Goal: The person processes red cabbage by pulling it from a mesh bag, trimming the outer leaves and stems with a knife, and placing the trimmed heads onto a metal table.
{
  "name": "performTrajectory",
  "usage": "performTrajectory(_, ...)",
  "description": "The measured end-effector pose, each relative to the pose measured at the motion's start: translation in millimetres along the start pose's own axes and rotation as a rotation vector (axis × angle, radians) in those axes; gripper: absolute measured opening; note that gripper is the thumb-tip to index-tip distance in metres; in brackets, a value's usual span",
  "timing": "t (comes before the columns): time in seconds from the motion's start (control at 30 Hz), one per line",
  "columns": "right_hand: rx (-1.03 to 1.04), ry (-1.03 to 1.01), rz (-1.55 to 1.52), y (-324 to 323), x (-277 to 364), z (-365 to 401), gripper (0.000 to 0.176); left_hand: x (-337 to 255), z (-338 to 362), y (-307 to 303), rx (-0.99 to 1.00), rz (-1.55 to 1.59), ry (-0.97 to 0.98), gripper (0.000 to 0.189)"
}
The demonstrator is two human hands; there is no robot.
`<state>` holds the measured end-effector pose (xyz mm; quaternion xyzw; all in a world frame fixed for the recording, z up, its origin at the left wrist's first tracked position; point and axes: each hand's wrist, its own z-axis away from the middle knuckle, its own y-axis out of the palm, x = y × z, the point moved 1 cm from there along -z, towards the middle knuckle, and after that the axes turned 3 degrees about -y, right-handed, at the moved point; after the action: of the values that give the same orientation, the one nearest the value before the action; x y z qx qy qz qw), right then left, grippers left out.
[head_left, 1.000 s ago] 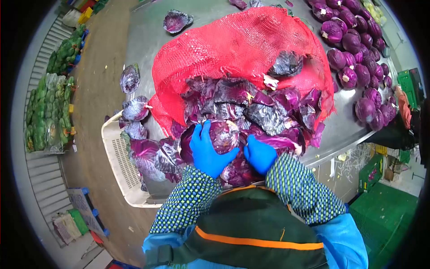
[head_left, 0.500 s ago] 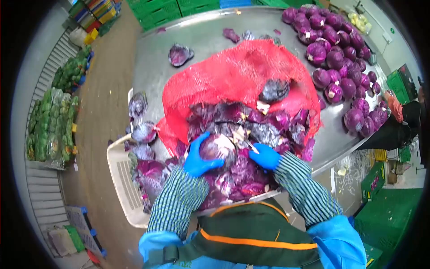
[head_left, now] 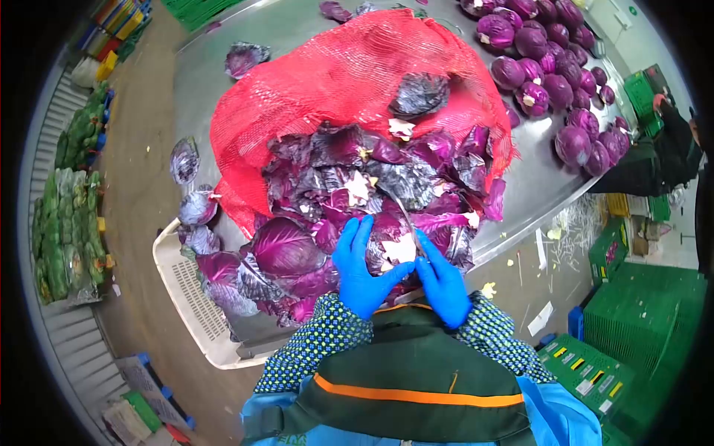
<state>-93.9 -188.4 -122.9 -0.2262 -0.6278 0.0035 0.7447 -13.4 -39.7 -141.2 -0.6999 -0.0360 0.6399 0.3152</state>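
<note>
Both my hands wear blue gloves and work close together at the table's near edge. My left hand (head_left: 364, 271) is curved round the left side of a purple cabbage (head_left: 385, 232) with a pale cut base. In my right hand (head_left: 440, 281) is a knife (head_left: 402, 211), its thin blade pointing up and away over the cabbage. Loose purple leaves (head_left: 286, 245) lie heaped around it. Behind them spreads a red mesh sack (head_left: 320, 82), with a dark leaf (head_left: 420, 95) on top.
Many trimmed cabbages (head_left: 558, 93) are piled at the metal table's (head_left: 195, 97) far right. A cream basket (head_left: 192, 297) with leaves stands at left. Green crates (head_left: 632, 312) stand at right. Another person (head_left: 654, 156) is beyond the table's right edge.
My view has shifted, so the table appears higher and further left. My hands have come closer together, and the cabbage is now nearer my body with its pale base between them.
</note>
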Motion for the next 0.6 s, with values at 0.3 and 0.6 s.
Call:
performTrajectory(0.3, -0.081, 0.337, 0.067, -9.1, -28.1, -35.0, 0.025, 30.7, -15.5, -25.5, 0.218, 0.263, -0.011, 0.095)
performTrajectory(0.6, -0.115, -0.275, -0.070, -21.6, 50.3, -95.8, 0.048, 40.8, -22.3, -40.8, -0.119, 0.416, -0.226, 0.078)
